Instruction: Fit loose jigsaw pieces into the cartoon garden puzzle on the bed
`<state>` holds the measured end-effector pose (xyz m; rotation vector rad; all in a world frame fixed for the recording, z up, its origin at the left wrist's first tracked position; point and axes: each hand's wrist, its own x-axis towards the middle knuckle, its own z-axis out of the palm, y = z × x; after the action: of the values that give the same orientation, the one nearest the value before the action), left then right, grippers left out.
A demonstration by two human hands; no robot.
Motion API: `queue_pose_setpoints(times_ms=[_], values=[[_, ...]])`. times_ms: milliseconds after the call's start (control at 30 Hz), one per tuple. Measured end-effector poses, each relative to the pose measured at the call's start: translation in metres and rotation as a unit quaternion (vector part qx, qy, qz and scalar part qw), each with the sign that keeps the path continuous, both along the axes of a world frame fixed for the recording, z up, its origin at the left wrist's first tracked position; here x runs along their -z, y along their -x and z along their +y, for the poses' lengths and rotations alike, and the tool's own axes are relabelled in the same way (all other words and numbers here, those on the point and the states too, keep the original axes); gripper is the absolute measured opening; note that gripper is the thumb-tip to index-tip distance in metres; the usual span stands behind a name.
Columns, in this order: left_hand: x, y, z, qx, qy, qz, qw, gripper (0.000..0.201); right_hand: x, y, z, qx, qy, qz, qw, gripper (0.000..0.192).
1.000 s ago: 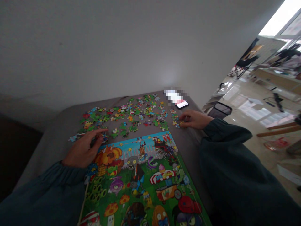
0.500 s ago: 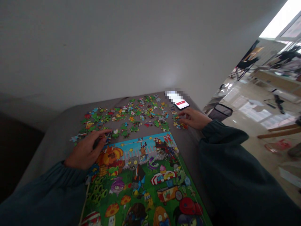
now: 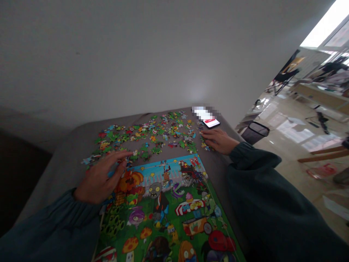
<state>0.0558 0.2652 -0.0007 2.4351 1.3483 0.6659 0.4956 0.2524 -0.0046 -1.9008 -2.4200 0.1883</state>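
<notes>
A colourful cartoon picture sheet (image 3: 163,203) lies in front of me, with loose jigsaw pieces (image 3: 152,133) scattered beyond its top edge. My left hand (image 3: 100,176) is over the sheet's top left corner, thumb and fingers apart, with a bit of blue showing in the gap. I see nothing held in it. On the right, my right hand (image 3: 219,141) rests with fingers stretched out over a small cluster of pieces (image 3: 205,145). Its fingertips touch or nearly touch them, and what lies under the palm is hidden.
A phone with a lit screen (image 3: 211,123) lies at the far right corner of the grey cloth-covered surface (image 3: 65,145). A pale wall (image 3: 136,65) rises behind. Down on the right, a dark mesh bin (image 3: 255,133) stands on the shiny floor.
My right hand has shifted slightly left and its fingers have flattened over the pieces. My left hand has opened a little, thumb and forefinger farther apart.
</notes>
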Motion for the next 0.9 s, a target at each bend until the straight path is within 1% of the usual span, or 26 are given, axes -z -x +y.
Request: queue_pose_setpoints(times_ms=[67, 133, 367, 600, 900], values=[[0.0011, -0.0005, -0.0013, 0.007, 0.003, -0.006, 1.0, 0.042, 0.0003, 0.0007, -0.0004, -0.007, 0.023, -0.009, 1.0, 0.05], [0.0025, -0.0007, -0.0021, 0.014, 0.005, -0.012, 1.0, 0.041, 0.0008, 0.0002, -0.0009, -0.013, 0.029, -0.008, 0.999, 0.051], [0.0026, -0.0017, -0.0029, 0.016, 0.008, -0.017, 1.0, 0.04, 0.0006, -0.0031, -0.0005, -0.045, 0.009, 0.013, 0.999, 0.044], [0.0002, -0.0031, -0.0033, 0.019, 0.002, -0.018, 1.0, 0.036, -0.0032, -0.0019, 0.0006, -0.015, -0.029, 0.016, 0.999, 0.034], [0.001, -0.0024, -0.0037, 0.02, -0.002, -0.02, 1.0, 0.037, -0.005, 0.0012, -0.0014, -0.04, -0.025, 0.083, 0.995, 0.029]])
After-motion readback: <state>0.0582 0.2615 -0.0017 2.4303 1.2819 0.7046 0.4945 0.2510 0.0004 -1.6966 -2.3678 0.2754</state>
